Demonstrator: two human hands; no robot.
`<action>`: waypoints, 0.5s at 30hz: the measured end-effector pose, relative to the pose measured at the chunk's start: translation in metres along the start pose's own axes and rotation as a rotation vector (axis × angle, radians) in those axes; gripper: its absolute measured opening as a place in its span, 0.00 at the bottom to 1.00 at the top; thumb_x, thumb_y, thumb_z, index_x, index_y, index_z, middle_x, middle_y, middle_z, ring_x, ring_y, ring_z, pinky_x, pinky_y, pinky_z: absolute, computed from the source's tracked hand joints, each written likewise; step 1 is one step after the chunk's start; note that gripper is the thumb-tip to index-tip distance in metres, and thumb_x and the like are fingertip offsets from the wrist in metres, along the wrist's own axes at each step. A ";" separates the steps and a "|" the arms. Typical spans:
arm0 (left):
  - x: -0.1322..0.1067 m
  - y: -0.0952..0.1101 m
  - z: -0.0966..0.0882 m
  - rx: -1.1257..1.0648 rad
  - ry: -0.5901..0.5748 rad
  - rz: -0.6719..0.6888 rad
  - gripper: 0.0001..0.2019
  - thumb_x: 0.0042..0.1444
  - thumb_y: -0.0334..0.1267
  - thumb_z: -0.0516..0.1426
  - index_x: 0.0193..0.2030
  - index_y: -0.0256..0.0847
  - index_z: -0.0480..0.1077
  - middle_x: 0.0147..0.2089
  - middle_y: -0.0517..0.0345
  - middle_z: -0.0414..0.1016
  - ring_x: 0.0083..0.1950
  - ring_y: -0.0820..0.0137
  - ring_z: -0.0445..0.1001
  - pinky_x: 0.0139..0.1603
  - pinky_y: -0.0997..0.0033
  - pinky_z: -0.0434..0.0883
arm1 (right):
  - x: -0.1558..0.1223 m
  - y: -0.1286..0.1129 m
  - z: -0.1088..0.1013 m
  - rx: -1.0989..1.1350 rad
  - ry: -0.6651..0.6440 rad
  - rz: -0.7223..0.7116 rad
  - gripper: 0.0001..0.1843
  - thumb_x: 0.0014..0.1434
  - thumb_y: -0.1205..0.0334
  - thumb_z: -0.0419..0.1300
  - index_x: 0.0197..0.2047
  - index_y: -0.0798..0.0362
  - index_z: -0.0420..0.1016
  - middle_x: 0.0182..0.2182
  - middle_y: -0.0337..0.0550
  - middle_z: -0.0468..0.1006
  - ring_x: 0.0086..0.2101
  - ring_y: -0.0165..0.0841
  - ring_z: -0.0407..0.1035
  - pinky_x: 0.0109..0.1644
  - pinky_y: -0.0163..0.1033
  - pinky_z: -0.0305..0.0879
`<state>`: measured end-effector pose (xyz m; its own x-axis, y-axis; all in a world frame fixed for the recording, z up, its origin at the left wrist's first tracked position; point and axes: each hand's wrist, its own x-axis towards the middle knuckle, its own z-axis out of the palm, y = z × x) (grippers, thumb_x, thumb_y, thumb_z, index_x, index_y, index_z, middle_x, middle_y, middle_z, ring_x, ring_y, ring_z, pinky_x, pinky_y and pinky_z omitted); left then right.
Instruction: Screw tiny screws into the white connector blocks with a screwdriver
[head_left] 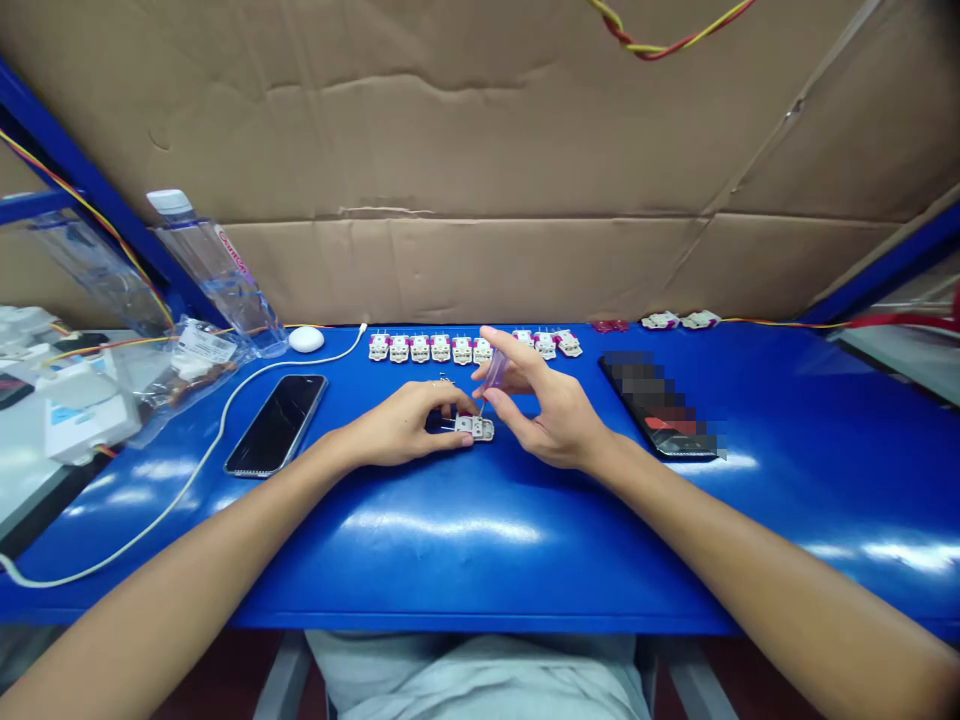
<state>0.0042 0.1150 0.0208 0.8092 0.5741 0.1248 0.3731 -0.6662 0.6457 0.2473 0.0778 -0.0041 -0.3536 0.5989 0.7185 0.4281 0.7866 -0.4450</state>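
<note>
On the blue table, my left hand [416,420] pinches a small white-and-magenta electrical part [475,428] with metal pins pointing left. My right hand [551,410] grips a small screwdriver with a clear purple handle [495,370], its index finger over the handle's top. The screwdriver's thin shaft slants down to the part; whether the tip sits in a screw is too small to tell. Behind my hands stands a row of several similar parts [420,348], some of them hidden by my right hand. A few tiny metal pieces [444,379] lie just beyond my left fingers.
A phone [276,425] lies to the left beside a white cable [217,440] and a white oval object [306,339]. A water bottle [217,270] leans at the back left. At right are another phone [660,410], red pieces [610,326] and two wired white parts [679,320]. Cardboard [480,150] walls the back.
</note>
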 end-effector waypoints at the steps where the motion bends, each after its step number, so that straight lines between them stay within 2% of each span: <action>1: 0.000 0.000 0.000 -0.003 -0.001 0.003 0.15 0.69 0.49 0.66 0.53 0.41 0.80 0.54 0.52 0.85 0.51 0.61 0.81 0.52 0.65 0.74 | 0.000 0.000 0.000 0.004 -0.006 0.002 0.34 0.77 0.61 0.57 0.81 0.40 0.55 0.51 0.44 0.86 0.43 0.38 0.85 0.51 0.47 0.88; 5: 0.000 0.000 -0.001 0.011 -0.007 -0.004 0.16 0.70 0.50 0.65 0.55 0.41 0.81 0.55 0.51 0.85 0.52 0.60 0.81 0.52 0.64 0.74 | 0.000 0.001 0.001 -0.006 0.027 -0.008 0.34 0.76 0.59 0.61 0.80 0.38 0.59 0.46 0.41 0.86 0.39 0.37 0.84 0.48 0.45 0.88; 9: 0.000 -0.001 -0.002 0.011 -0.013 0.000 0.16 0.70 0.51 0.65 0.53 0.41 0.81 0.54 0.51 0.85 0.52 0.60 0.81 0.52 0.64 0.74 | 0.001 0.000 0.001 0.020 -0.024 -0.009 0.35 0.77 0.63 0.57 0.82 0.39 0.54 0.53 0.46 0.85 0.45 0.38 0.85 0.53 0.48 0.87; 15: 0.000 -0.001 -0.001 0.014 -0.008 -0.005 0.17 0.70 0.51 0.65 0.58 0.42 0.80 0.54 0.51 0.84 0.53 0.59 0.81 0.55 0.62 0.75 | 0.001 -0.001 -0.001 -0.018 0.037 -0.058 0.33 0.75 0.60 0.62 0.79 0.38 0.60 0.53 0.43 0.86 0.41 0.37 0.84 0.51 0.46 0.87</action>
<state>0.0031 0.1160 0.0209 0.8110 0.5735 0.1156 0.3832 -0.6700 0.6358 0.2475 0.0780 -0.0022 -0.3478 0.5463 0.7620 0.4226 0.8168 -0.3927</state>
